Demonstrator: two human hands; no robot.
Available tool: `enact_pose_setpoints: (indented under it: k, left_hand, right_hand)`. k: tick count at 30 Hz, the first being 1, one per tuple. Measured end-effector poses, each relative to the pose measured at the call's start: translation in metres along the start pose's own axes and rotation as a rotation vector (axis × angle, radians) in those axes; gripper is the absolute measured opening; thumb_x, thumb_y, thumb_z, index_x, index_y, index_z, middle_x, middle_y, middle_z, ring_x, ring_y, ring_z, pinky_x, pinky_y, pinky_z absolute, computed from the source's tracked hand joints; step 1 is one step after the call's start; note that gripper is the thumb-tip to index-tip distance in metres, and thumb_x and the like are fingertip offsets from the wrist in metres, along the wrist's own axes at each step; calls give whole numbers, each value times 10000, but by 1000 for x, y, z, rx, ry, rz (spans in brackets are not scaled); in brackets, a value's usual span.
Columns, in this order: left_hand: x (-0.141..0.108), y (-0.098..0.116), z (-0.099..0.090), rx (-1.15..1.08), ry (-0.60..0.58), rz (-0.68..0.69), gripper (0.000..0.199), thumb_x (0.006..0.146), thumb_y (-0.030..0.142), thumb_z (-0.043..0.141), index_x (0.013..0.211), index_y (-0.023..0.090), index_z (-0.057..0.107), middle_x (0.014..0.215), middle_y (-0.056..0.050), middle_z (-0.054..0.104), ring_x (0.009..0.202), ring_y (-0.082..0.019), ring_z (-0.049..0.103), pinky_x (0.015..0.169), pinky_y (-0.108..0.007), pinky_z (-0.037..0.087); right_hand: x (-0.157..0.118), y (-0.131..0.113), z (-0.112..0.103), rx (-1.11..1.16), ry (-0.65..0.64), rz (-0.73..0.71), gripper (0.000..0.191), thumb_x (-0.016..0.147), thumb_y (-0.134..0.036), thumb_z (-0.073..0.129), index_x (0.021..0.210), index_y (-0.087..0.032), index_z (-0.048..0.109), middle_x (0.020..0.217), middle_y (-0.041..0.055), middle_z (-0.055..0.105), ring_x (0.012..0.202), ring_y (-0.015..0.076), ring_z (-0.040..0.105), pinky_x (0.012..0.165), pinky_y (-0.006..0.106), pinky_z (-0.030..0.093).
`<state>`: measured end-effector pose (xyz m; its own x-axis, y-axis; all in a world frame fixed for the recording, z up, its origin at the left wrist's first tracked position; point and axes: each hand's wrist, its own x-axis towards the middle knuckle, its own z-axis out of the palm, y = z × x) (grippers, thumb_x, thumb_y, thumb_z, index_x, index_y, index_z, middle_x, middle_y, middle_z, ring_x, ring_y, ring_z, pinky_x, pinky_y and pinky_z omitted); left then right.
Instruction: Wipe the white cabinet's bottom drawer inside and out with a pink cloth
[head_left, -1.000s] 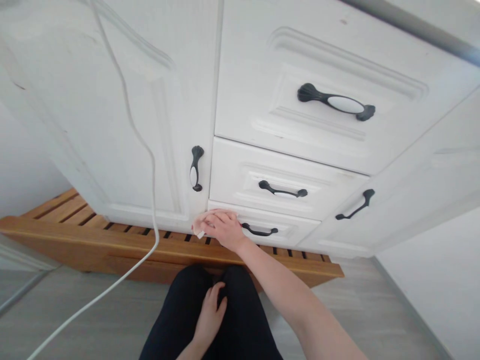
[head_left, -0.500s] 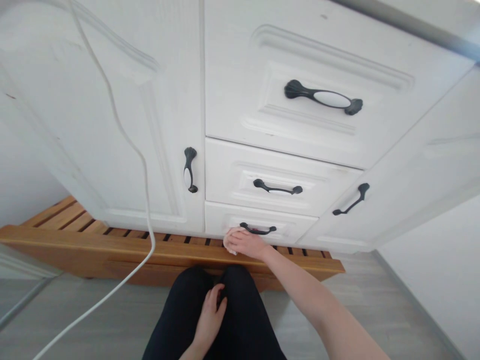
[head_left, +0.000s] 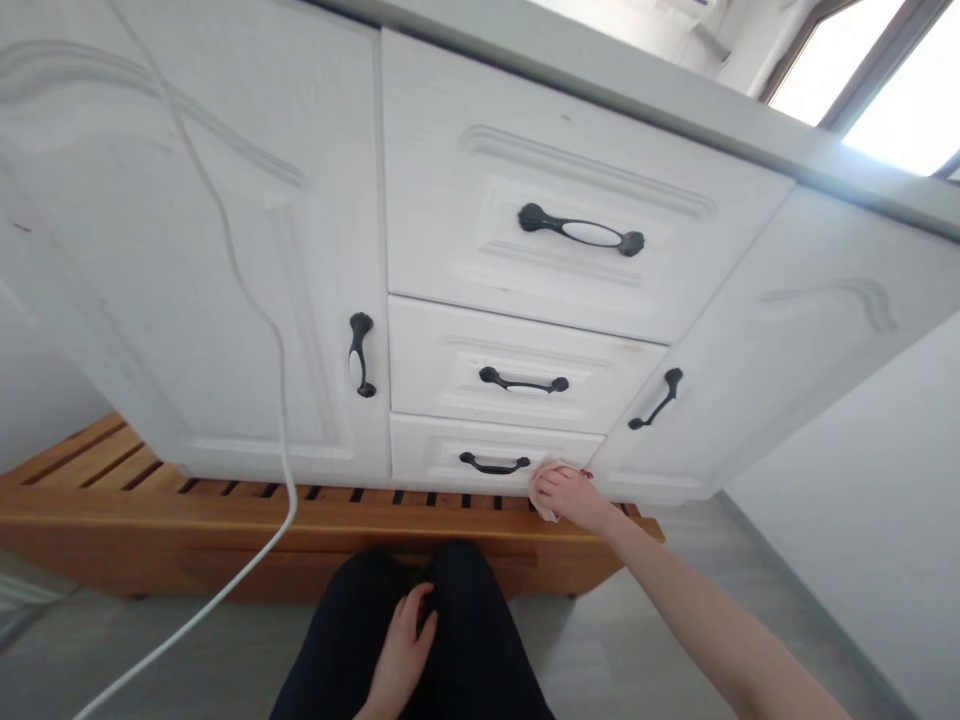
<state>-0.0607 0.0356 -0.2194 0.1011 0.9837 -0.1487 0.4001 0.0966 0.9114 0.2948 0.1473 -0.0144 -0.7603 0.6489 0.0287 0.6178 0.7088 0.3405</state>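
My right hand [head_left: 571,494] is closed on a pale pinkish cloth [head_left: 541,500], which touches the lower right of the bottom drawer [head_left: 427,450] just above the wooden slatted bench [head_left: 337,515]. The dark handle of that drawer [head_left: 495,466] is just left of the cloth. My left hand [head_left: 405,645] rests between my thighs, its fingers loosely curled and apart, with nothing visible in it.
The white cabinet has two more drawers above and doors with dark handles [head_left: 361,355] on both sides. A white cable [head_left: 281,400] hangs down across the left door and over the bench edge. A window [head_left: 900,90] shows at the upper right.
My right hand has slid right with the cloth, from left of the bottom drawer's handle to its right. The view has tilted up, showing the countertop and window. My left hand stays in my lap.
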Motion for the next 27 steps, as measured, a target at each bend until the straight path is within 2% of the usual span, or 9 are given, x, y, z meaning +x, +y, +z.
enact_pose_setpoints:
  k: [4,9,13,16,19,22,25,26,27]
  left_hand:
    - [0,-1,0,47,12,-4,503,821,468,423,1202,171,564,1209,-121,633,1158,-272,619,1096,-480,454]
    - [-3,0,-2,76,-2,-2,510,826,459,417,1222,171,559,1231,-124,635,1140,-262,635,1089,-468,464]
    - [-6,4,-4,95,-4,2,514,800,471,439,1211,189,567,1224,-119,652,1137,-266,643,1091,-472,466]
    - [-8,2,-5,118,-21,-16,538,785,464,439,1224,178,559,1256,-138,644,1153,-273,641,1110,-483,449]
    - [-8,-4,-5,165,-41,-3,546,789,439,435,1239,155,555,1268,-154,640,1206,-274,617,1136,-464,425]
    - [-9,-10,-3,238,-22,36,539,824,396,413,1260,115,563,1286,-176,615,1246,-277,591,1149,-450,413]
    - [-13,-7,2,294,5,97,546,837,335,421,1302,89,568,1388,-204,527,1331,-295,519,1187,-465,366]
    - [-14,-1,3,305,9,124,547,825,305,441,1316,103,570,1426,-196,496,1363,-299,487,1199,-466,350]
    - [-16,7,3,314,11,157,551,809,273,463,1331,134,570,1461,-178,469,1392,-299,455,1207,-466,336]
  right_hand:
    - [-14,2,-1,11,25,149,180,955,-239,565,1100,-246,671,1137,64,680,1135,228,506,922,393,352]
    - [-23,-6,12,59,46,302,190,981,-256,512,1073,-275,677,1201,67,675,1120,239,514,919,413,331]
    - [-35,-11,25,126,37,388,179,951,-241,559,1057,-305,688,1158,38,688,1128,221,525,942,393,338]
    - [-56,-17,29,163,56,553,217,899,-168,584,990,-312,718,1101,41,699,1101,229,546,940,393,359]
    - [-83,-39,34,161,113,801,305,866,-125,519,1016,-280,734,1110,103,690,1041,280,572,888,447,411]
    - [-114,-84,46,229,207,999,407,783,-103,473,1029,-265,754,1097,137,686,989,310,610,831,475,479]
    - [-143,-144,62,800,554,1290,369,665,-197,569,859,-433,776,966,79,698,960,346,644,878,549,510]
    - [-151,-163,66,1041,604,1392,321,613,-231,641,759,-491,759,885,72,688,929,370,652,784,551,537]
    - [-157,-181,68,1350,613,1455,361,597,-268,718,813,-556,740,903,70,684,980,385,650,671,516,552]
